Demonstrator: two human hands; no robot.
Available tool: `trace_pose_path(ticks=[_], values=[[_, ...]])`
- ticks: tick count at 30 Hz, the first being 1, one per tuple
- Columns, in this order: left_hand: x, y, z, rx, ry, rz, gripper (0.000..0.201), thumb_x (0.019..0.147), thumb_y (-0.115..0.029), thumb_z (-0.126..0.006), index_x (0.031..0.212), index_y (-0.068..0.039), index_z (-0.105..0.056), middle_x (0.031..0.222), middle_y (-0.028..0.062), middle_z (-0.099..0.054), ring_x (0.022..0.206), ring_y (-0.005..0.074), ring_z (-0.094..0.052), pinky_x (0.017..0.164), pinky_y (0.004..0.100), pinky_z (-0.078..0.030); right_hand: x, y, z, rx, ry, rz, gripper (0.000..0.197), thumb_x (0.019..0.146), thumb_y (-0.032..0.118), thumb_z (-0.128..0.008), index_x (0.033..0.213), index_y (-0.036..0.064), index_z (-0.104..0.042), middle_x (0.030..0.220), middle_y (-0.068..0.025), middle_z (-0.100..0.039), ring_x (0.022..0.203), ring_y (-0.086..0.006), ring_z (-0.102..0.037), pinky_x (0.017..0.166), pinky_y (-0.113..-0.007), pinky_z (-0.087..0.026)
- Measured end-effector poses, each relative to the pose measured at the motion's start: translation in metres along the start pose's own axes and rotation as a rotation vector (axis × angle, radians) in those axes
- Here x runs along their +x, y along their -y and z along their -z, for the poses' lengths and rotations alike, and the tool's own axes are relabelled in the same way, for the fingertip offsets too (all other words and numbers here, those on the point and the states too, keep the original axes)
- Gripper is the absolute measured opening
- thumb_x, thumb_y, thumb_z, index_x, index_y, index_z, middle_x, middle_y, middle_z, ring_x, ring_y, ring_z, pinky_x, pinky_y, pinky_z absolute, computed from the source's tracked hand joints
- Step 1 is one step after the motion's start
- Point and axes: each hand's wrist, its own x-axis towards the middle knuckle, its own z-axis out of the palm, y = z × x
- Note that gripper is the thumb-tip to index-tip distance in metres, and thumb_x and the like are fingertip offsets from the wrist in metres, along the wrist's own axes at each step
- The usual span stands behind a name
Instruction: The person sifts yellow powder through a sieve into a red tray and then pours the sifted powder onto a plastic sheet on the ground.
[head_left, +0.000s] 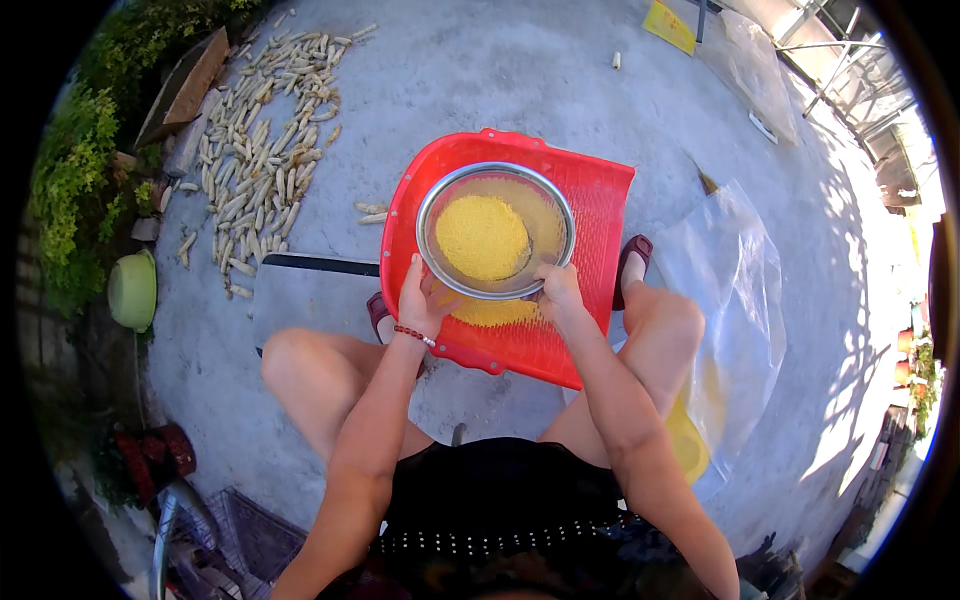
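A round metal sieve (496, 168) with a shiny rim holds a mound of fine yellow meal (482, 237). My left hand (425, 300), with a beaded bracelet at the wrist, supports its near left side, thumb up along the rim and some fingers partly hidden beneath. At the near right, my right hand (559, 290) is closed on the rim. Below the sieve lies a red plastic winnowing scoop (602, 215), its flat open side to the right. More yellow meal (495, 313) rests in the scoop, under the sieve's near edge.
Many bare corncobs (262, 180) are strewn at the far left. A green basin (133, 290) stands beyond them by the plants. Clear plastic sheeting (735, 290) and a yellow container (687, 445) lie by my right leg. A dark-edged board (320, 264) is near my left knee.
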Motion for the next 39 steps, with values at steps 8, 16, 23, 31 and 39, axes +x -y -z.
trace_pose_path(ticks=[8,16,23,31,39], values=[[-0.002,-0.003,-0.009,0.035,-0.049,0.018,0.063,0.088,-0.048,-0.036,0.134,-0.009,-0.022,0.136,0.0107,-0.027,0.124,0.0275,-0.028,0.097,0.0482,-0.027,0.004,-0.011,0.006,0.041,-0.076,0.031,0.036,0.068,-0.006,-0.044,0.103,-0.0019,-0.05,0.079,-0.0151,-0.06,0.053,-0.0226,-0.06,0.033,-0.031,-0.044],[-0.006,-0.007,-0.013,0.061,-0.206,0.042,0.064,0.088,-0.048,-0.037,0.135,-0.008,-0.021,0.138,0.0129,-0.025,0.127,0.0274,-0.024,0.1,0.0454,-0.024,0.004,-0.01,0.002,-0.006,-0.08,0.059,0.032,0.067,-0.006,-0.044,0.098,-0.0025,-0.051,0.072,-0.0136,-0.059,0.047,-0.021,-0.056,0.032,-0.031,-0.041],[0.011,0.001,0.005,0.036,-0.194,0.011,0.067,0.082,-0.055,-0.045,0.13,-0.01,-0.034,0.133,0.0098,-0.032,0.124,0.0292,-0.027,0.095,0.0498,-0.027,0.001,-0.005,0.007,0.02,-0.078,0.031,0.033,0.067,-0.007,-0.043,0.099,-0.0043,-0.051,0.072,-0.0139,-0.059,0.05,-0.0224,-0.058,0.034,-0.031,-0.043],[0.012,0.001,0.008,0.059,-0.157,-0.024,0.059,0.083,-0.054,-0.043,0.126,-0.012,-0.038,0.127,0.0092,-0.039,0.118,0.027,-0.035,0.091,0.047,-0.033,0.003,-0.01,0.006,-0.033,-0.051,0.037,0.031,0.067,-0.005,-0.044,0.097,-0.0042,-0.05,0.078,-0.0154,-0.059,0.054,-0.0244,-0.059,0.036,-0.033,-0.045],[0.008,-0.001,0.006,0.095,-0.189,-0.017,0.061,0.083,-0.055,-0.043,0.121,-0.009,-0.038,0.125,0.011,-0.039,0.115,0.0274,-0.037,0.092,0.0487,-0.03,0.002,-0.007,0.004,-0.018,-0.093,0.017,0.029,0.066,-0.006,-0.043,0.093,-0.0038,-0.051,0.075,-0.0145,-0.058,0.054,-0.0235,-0.059,0.036,-0.033,-0.043]])
